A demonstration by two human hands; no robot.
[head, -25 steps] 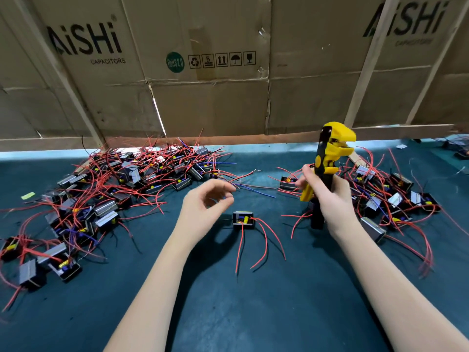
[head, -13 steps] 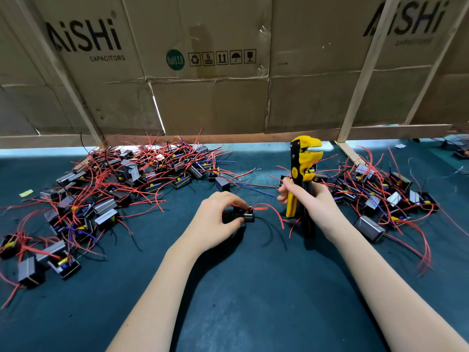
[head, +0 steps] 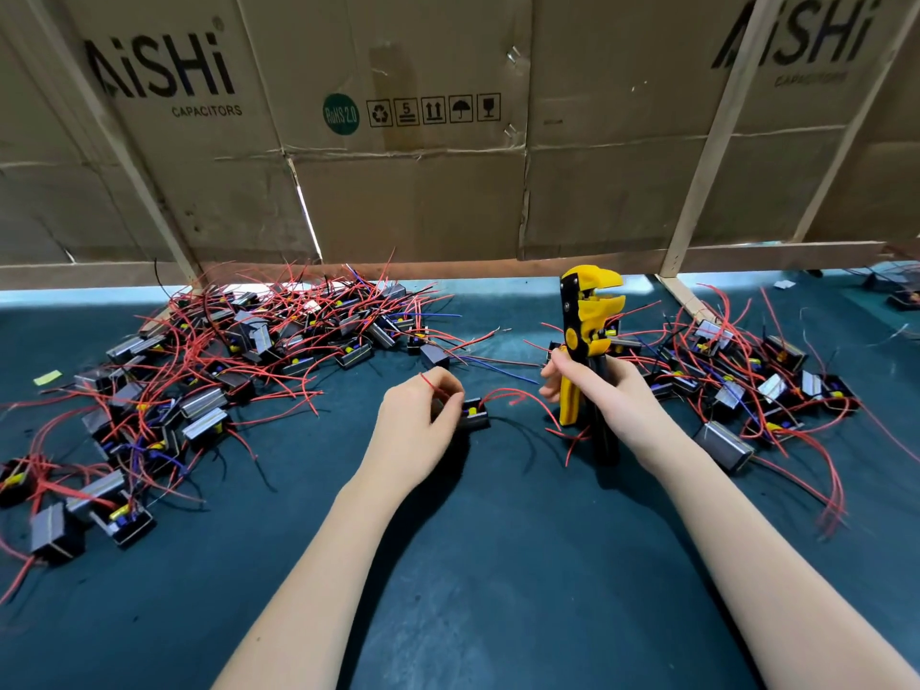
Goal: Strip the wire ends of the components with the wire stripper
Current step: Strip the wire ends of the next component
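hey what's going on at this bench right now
A person is stripping wire ends. The left hand pinches a red wire of one small black component on the green mat. The right hand grips a yellow wire stripper upright, not yet on the wire. Piles of similar components lie on both sides.

Beyond my hands I read, on the cardboard wall [head: 408,201]: "AiSHi CAPACITORS" twice; green "RoHS 2.0" sticker [head: 341,114]; handling symbols, "5".

My left hand [head: 415,420] has dropped from mid-air onto the small black boxed component [head: 474,414], pinching its red wire [head: 434,385]. My right hand [head: 592,395] has swung the yellow-and-black wire stripper [head: 585,336] inward, closer.
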